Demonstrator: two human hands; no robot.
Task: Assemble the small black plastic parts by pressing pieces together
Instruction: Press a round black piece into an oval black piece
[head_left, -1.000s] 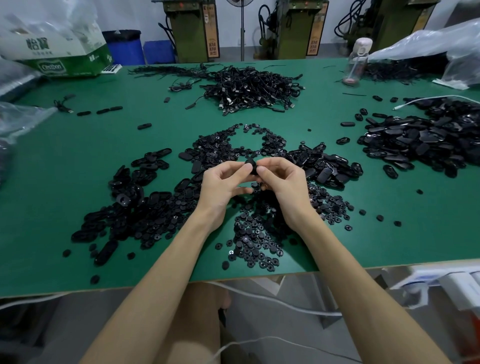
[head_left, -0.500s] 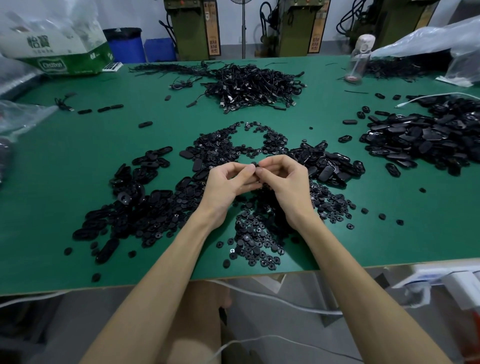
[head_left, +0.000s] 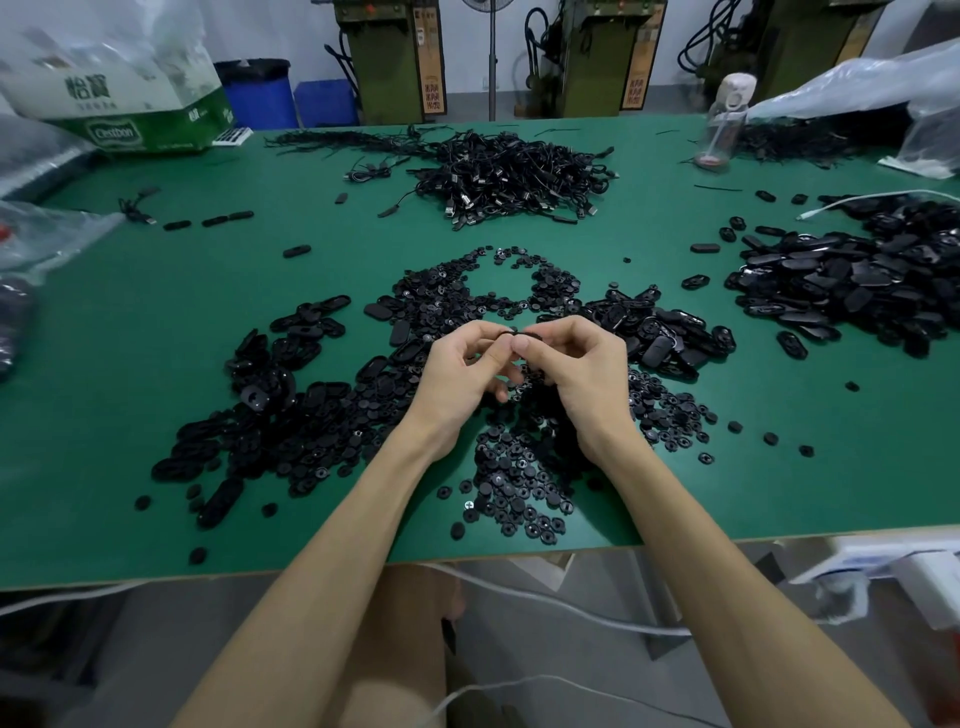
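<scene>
My left hand (head_left: 462, 382) and my right hand (head_left: 584, 376) meet above the middle of the green table (head_left: 130, 415). Together they pinch a small black plastic part (head_left: 511, 333) between thumbs and fingertips; most of it is hidden by the fingers. Under and around the hands lies a heap of small round black pieces (head_left: 519, 478). To the left spreads a pile of oval black shells (head_left: 270, 410). More oval shells (head_left: 670, 338) lie just right of the hands.
A big pile of black oval parts (head_left: 857, 280) sits at the right. A tangle of black cables (head_left: 509, 176) lies at the back centre. A cardboard box (head_left: 130, 104) and plastic bags stand at the back left, a bottle (head_left: 724, 119) at the back right.
Both hands stayed together over the round pieces. The part, seen plainly between the fingertips a second ago, is now nearly covered by the pinching thumbs and fingers.
</scene>
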